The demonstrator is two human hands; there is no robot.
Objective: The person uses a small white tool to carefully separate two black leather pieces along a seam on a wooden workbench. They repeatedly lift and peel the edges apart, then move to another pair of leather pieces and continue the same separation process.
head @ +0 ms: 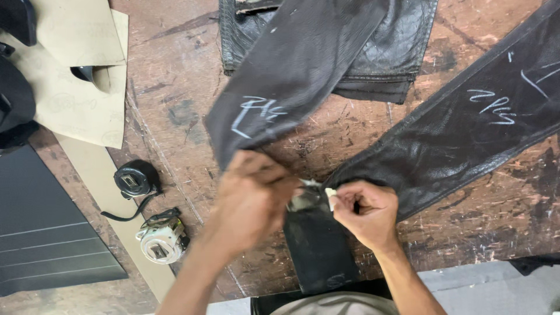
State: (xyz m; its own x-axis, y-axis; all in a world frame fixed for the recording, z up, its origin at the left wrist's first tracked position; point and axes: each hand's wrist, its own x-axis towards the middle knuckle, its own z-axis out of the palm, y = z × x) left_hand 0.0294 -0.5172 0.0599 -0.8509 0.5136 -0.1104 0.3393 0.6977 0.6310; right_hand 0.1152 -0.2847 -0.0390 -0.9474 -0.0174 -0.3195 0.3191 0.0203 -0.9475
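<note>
1. Pinching a small white chalk piece (330, 192), the right hand (363, 211) is closed on it at the leather strip (466, 128) end, table-centre.
2. Left hand (252, 198) grips, curled, the second strip (291, 76).
3. Risk, I judge: leather slipping on the scarred table (175, 70) smears marks; tape measures (137, 179) lie near.

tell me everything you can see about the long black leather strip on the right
The long black leather strip looks like grained dark leather with a stitched edge and white chalk marks on its upper part. It lies flat, running diagonally from the top right corner down to the middle of the scratched wooden table. The right hand pinches its lower end.
</note>
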